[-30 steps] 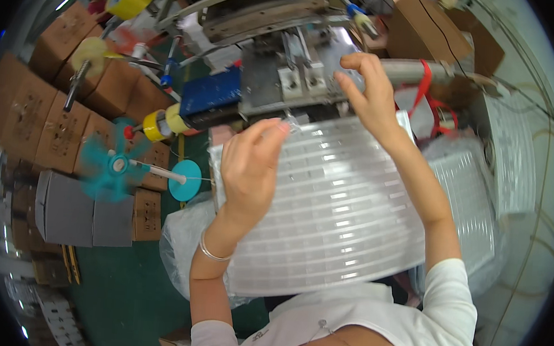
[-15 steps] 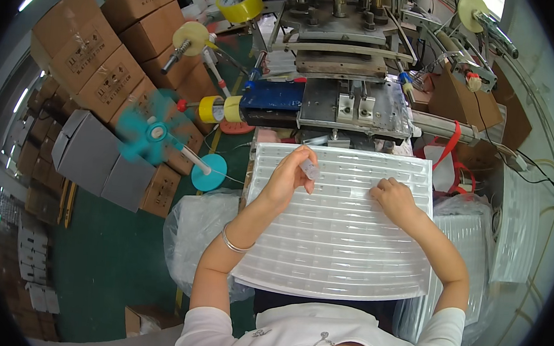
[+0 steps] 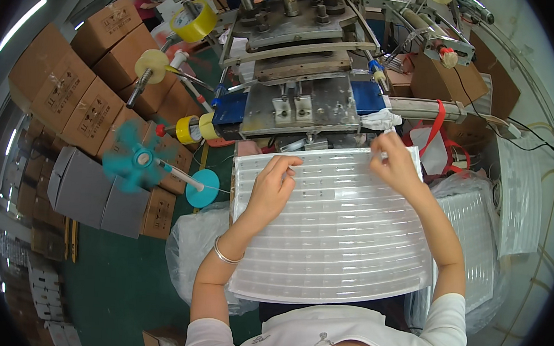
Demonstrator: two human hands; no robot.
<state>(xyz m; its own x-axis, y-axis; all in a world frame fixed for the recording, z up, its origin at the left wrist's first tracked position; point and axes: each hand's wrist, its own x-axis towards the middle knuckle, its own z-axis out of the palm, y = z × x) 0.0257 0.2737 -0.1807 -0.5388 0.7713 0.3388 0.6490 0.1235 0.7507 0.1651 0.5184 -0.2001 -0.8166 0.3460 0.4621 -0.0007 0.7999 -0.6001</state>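
Note:
A wide translucent white ribbed plastic sheet, which may be a stack, lies before me. My left hand is over its far left part, with fingers curled and fingertips drawn together; whether a small piece is in them I cannot make out. At the far right corner my right hand is closed, its thumb and fingers bent together. A bit of white shows between those fingers, too small to name. Just beyond them a crumpled white cloth sits at the machine's right side.
Beyond the sheet stands a metal press with a clamp block. Left are yellow tape rolls, a running teal fan, grey bins and stacked cartons. More ribbed sheets and a red strap are on the right.
My right hand has moved up to the sheet's far right corner. The small clear piece in my left fingers no longer shows. The view has shifted right, so the machine appears further left.

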